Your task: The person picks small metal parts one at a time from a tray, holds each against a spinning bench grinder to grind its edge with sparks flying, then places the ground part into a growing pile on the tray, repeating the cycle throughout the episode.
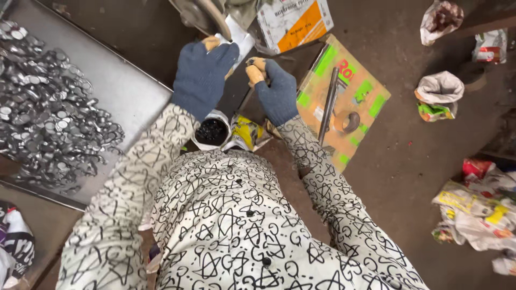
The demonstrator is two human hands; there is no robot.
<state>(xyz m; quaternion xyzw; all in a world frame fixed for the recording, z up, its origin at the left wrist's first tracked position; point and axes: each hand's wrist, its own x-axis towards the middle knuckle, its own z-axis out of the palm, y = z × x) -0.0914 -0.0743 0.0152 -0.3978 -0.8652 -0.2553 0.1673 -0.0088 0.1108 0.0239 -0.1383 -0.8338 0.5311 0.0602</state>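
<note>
Gloves of blue knit cover both hands, raised together close to the machine wheel (pixel 201 16). Left hand (pixel 203 75) curls shut around something I cannot make out; right hand (pixel 274 88) pinches a small dark piece (pixel 251 62) at its worn fingertips, held near for feeding. Below sit an open cup of black bits (pixel 212 131) and, at the left, a steel tray (pixel 126 91) heaped with shiny discs (pixel 45 107), within easy reach. Floor room opens rightward past the cardboard sheet (pixel 344 102).

A heap of shiny metal discs (pixel 45 107) was spread over a grey metal tray (pixel 131 94) at the left; a metal rod (pixel 329 104) lay on a green-and-orange cardboard sheet (pixel 365 94), and crumpled bags (pixel 439 88) were scattered on the floor (pixel 408 172)
</note>
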